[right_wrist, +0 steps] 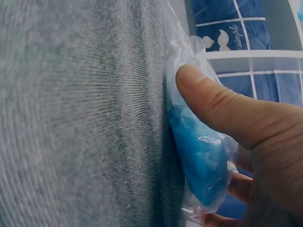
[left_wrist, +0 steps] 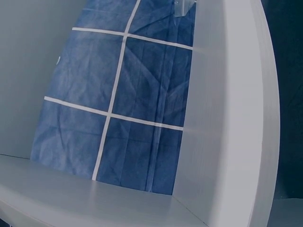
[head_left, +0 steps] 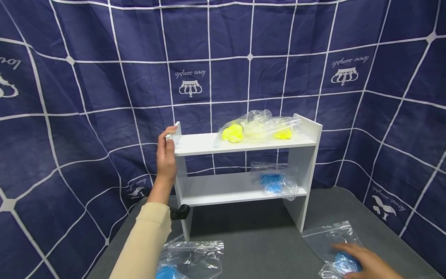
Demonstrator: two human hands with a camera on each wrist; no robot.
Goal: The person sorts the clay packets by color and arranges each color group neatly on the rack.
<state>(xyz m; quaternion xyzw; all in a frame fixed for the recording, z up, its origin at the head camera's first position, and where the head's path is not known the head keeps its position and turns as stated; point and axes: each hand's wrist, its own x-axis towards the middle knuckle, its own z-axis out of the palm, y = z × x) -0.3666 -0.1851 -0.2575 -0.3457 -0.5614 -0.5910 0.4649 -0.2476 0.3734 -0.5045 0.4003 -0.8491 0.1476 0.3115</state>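
My left hand (head_left: 166,157) grips the upper left side panel of a white two-tier shelf (head_left: 240,190), with the thumb on the front edge and fingers behind. At the lower right, my right hand (head_left: 366,261) is spread over a clear zip bag (head_left: 329,238) holding a blue lump (head_left: 348,263). In the right wrist view, the thumb (right_wrist: 213,99) lies across the bag's upper part, and fingertips touch the edge beside the blue lump (right_wrist: 199,156). The left wrist view shows white shelf boards (left_wrist: 241,118) but no fingers.
Clear bags with yellow lumps (head_left: 232,133) lie on the top board. Another bag with blue contents (head_left: 271,182) rests on the lower board. A further zip bag (head_left: 205,257) with something blue is on the grey tabletop (head_left: 251,252). Navy checked cloth (head_left: 230,81) hangs behind.
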